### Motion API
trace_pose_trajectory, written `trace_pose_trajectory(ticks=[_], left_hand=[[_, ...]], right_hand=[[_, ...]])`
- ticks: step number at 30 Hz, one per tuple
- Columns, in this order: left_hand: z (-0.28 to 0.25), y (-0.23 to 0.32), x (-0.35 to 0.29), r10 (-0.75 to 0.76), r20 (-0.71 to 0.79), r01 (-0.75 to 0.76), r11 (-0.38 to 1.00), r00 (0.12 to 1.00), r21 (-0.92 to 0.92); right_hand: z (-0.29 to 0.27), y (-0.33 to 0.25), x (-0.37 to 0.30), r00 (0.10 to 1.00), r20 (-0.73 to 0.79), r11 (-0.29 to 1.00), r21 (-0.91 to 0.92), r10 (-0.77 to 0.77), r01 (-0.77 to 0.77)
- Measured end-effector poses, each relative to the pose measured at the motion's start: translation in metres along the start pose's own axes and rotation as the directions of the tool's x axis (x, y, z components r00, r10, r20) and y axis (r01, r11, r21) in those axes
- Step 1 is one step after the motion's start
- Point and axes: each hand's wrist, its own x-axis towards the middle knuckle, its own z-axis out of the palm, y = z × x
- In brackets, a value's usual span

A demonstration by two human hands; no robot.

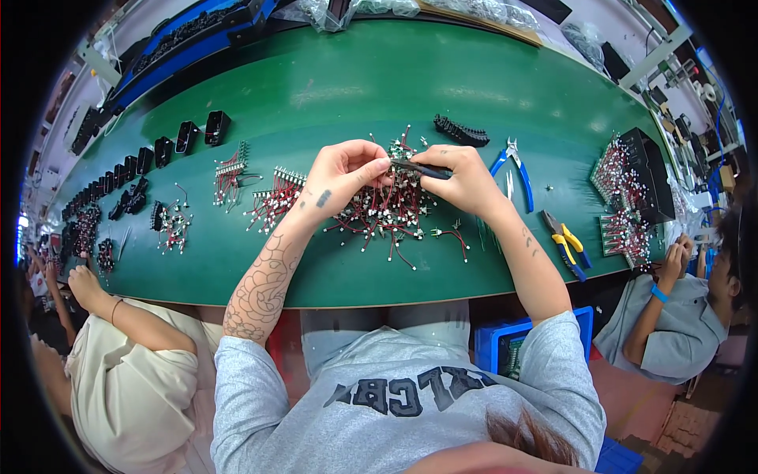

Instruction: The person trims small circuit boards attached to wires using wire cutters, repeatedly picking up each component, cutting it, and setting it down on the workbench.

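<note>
My left hand (353,172) is closed in a pinch above a heap of small parts with red and black wires (387,209). Whatever sits between its fingertips is too small to make out. My right hand (462,178) grips a dark, narrow-tipped hand tool (410,165), which reaches to the left fingertips. Its exact kind is unclear. Beneath and around both hands spreads the heap, white-ended wires fanning out over the green table (339,87). A few loose wired pieces (454,237) lie just right of it.
Blue-handled pliers (513,170) and yellow-and-blue pliers (566,241) lie at right, near a black bin (647,174) beside wired boards (620,186). Black housings (185,137) line the left. A black ribbed strip (461,131) lies beyond my right hand. Co-workers sit on both sides.
</note>
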Motion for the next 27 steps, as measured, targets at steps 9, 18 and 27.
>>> trace_pose_trajectory(ticks=[9,18,27], left_hand=[[-0.01,0.0,0.002,-0.04,0.05,0.047,0.985,0.998,-0.164],[0.002,0.008,0.001,-0.063,-0.074,0.054,0.992,0.995,-0.117],[-0.005,-0.003,0.0,0.025,-0.061,-0.028,0.999,0.998,-0.041]], right_hand=[[-0.003,0.008,0.003,0.991,0.029,0.95,0.282,0.134,-0.137],[0.001,0.011,0.002,0.964,-0.191,0.968,-0.202,-0.187,0.148],[0.006,0.007,0.001,0.966,-0.111,0.935,-0.299,-0.234,0.192]])
